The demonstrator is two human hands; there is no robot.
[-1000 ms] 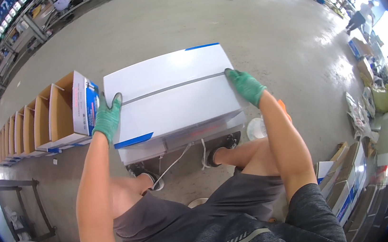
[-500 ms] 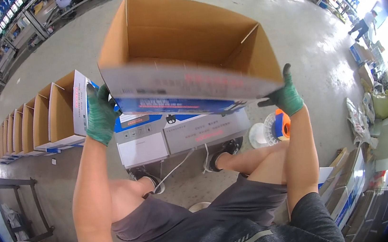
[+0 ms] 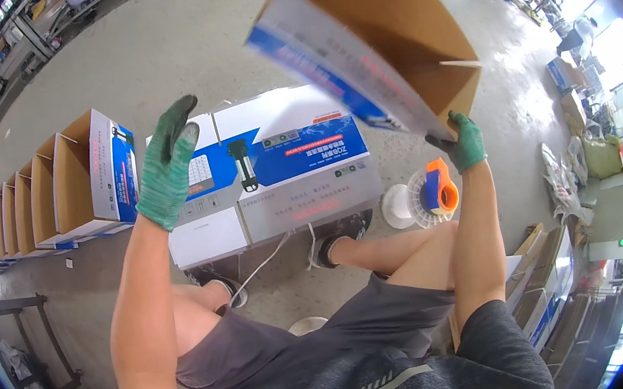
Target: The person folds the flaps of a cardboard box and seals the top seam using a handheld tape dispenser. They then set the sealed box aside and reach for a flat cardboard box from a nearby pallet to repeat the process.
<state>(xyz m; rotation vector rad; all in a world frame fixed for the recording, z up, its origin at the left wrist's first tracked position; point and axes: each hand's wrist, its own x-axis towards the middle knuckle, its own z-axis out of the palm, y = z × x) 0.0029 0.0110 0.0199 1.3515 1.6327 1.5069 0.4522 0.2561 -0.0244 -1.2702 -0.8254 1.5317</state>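
My right hand (image 3: 465,144), in a green glove with dark fingertips, grips the near corner of an open cardboard box (image 3: 391,12). The box hangs tilted in the air at the upper right, brown inside with white and blue printed sides. My left hand (image 3: 168,165), gloved the same way, is raised with its fingers extended and holds nothing. Below and between the hands lies a flat, folded printed carton (image 3: 281,198) in white, grey and blue. Its left part is nearest to my left hand.
A row of open boxes (image 3: 76,187) stands on the left. Beside my right knee are an orange and blue tape dispenser (image 3: 443,193) and a white spool (image 3: 397,206). Flat cartons (image 3: 556,286) lean at the lower right. A metal frame (image 3: 55,339) stands lower left.
My left hand has let go of the open box. My right hand has swung the box up and to the right, uncovering the flat carton beneath.
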